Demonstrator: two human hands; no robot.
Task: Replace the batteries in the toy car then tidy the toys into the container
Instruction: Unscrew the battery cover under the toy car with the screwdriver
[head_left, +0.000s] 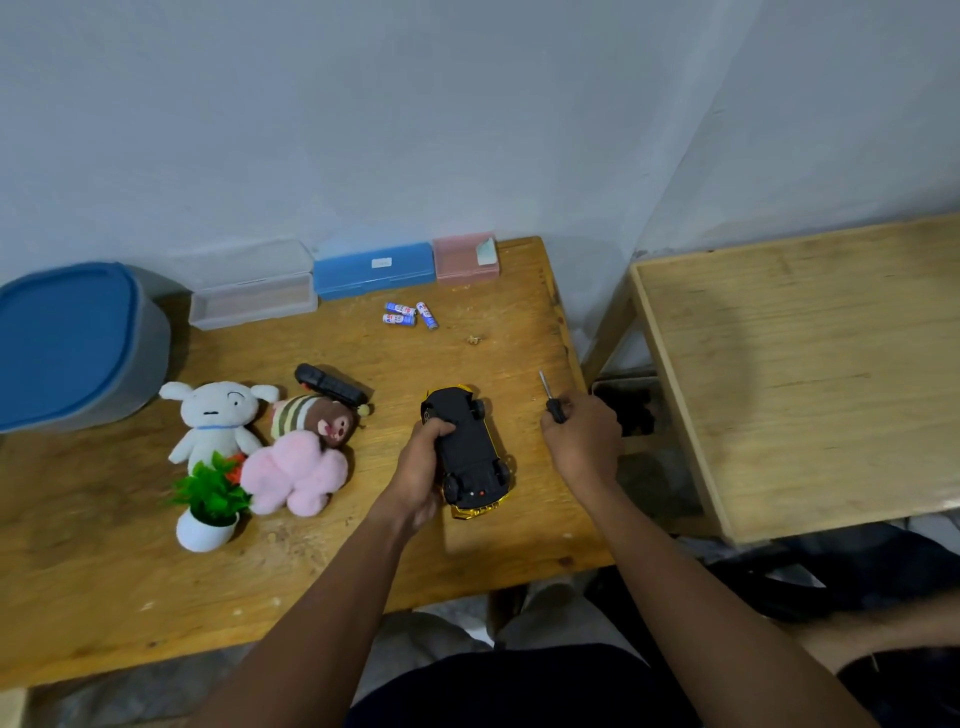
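Forearms reached up from the bottom edge to mid-frame. On the bench (363, 561), just right of centre, the car (467, 447) lay belly-up. The left hand (421, 467) had its fingers curled round the car's side. The right hand (584, 441), beside it, had its fingers wrapped round a screwdriver (550, 397), shaft pointing up-left.

By my reading the job had barely begun: the car's underside looked unopened, nothing was packed, and the lid sat on the tub (67, 343).

Counted: one tub at the left edge, three boxes (374, 270) along the wall, three plush toys (293, 478) left of centre, one plant (208, 499), one car, one remote (330, 385), one screwdriver, and three batteries (410, 314) loose above centre.
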